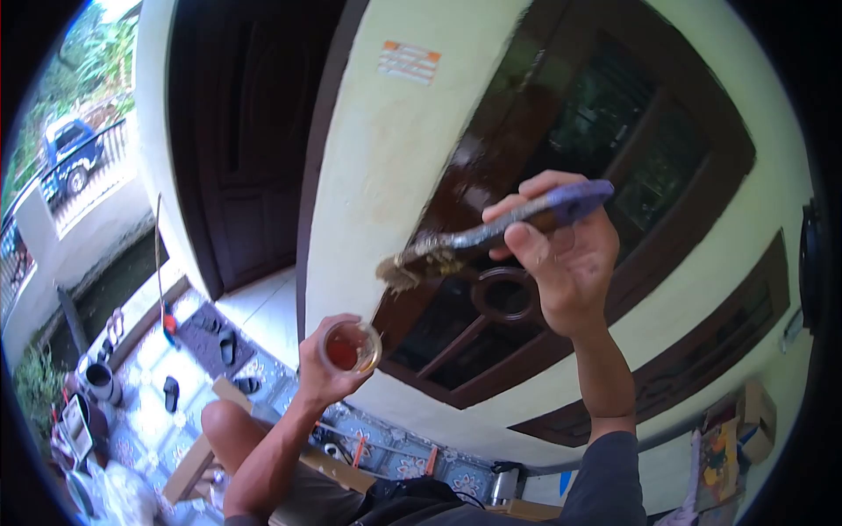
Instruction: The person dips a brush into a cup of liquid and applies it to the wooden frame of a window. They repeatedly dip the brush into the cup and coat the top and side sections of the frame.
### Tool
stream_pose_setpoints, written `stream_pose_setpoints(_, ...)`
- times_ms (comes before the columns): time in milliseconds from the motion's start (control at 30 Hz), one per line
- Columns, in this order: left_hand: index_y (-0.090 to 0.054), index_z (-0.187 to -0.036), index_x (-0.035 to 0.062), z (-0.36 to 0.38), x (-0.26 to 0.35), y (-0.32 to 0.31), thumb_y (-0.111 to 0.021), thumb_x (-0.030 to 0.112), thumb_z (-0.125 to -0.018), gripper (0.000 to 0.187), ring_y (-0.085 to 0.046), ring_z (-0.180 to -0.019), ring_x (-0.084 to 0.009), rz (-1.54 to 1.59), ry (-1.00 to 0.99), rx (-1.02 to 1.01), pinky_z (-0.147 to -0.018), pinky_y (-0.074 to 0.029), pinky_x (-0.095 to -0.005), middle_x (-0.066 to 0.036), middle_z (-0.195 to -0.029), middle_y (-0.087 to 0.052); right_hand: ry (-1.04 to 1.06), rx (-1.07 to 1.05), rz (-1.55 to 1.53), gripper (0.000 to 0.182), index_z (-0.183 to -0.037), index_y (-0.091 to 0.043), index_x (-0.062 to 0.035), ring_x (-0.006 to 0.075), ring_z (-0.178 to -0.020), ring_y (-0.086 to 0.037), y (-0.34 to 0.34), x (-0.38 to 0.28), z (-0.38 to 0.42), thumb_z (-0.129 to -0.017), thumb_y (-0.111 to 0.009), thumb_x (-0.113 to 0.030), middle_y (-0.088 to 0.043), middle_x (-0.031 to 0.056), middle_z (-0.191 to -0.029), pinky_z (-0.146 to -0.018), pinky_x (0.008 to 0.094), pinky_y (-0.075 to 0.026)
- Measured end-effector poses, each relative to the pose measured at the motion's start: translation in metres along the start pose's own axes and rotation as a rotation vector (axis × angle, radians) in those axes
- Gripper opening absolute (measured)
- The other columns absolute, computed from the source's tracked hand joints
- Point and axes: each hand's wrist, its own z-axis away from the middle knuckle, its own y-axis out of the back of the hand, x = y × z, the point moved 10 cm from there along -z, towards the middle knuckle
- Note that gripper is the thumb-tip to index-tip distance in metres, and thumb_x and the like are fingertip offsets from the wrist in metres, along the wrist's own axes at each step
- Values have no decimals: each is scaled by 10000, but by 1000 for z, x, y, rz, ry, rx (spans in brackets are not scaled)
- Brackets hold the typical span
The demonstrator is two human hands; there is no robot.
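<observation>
A paintbrush point(491, 235) with a purple-tipped handle is gripped in my right hand point(570, 263), its worn bristles pointing left. Those bristles overlap the edge of the dark brown wooden window frame point(469, 175) in this view. My left hand point(326, 373) is wrapped around a small clear cup point(375, 337) with reddish-brown liquid point(344, 349) inside, held below and left of the brush. Glossy, wet-looking reflections show on the upper part of the frame.
A dark door point(241, 158) stands to the left, past a pale wall point(377, 149) bearing a sticker point(409, 63). Sandals point(228, 347) and a mat point(203, 329) lie on the tiled floor. Cardboard boxes point(756, 421) sit at lower right. A blue vehicle point(72, 156) is outside.
</observation>
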Motion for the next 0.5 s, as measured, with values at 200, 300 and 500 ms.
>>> stream_pose_setpoints(200,-621,-1097,5,6,10,6,-834,151,-644,521,-670,-788,-175,-40,-137,0,-758,-535,-287,-89,-913,-679,-11,-187,-38,333,-1115,-526,68,186,-899,-688,-58,2,26,-853,-718,-6,-654,157,-1006,-737,258,-576)
stream_pose_setpoints(300,-619,-1110,9,7,19,12,-837,143,-641,534,-692,-820,-206,-22,-229,28,-772,-547,-302,-104,-971,-688,90,-326,16,313,-1087,-555,57,193,-861,-699,-81,1,40,-840,-735,-9,-669,162,-984,-731,284,-585)
stream_pose_setpoints(500,-612,-1141,19,13,31,9,-857,128,-632,576,-702,-871,-228,12,-279,-31,-784,-558,-309,-122,-1023,-681,246,-488,213,297,-1065,-619,5,216,-781,-731,-115,9,60,-824,-764,-90,-703,133,-898,-661,291,-580)
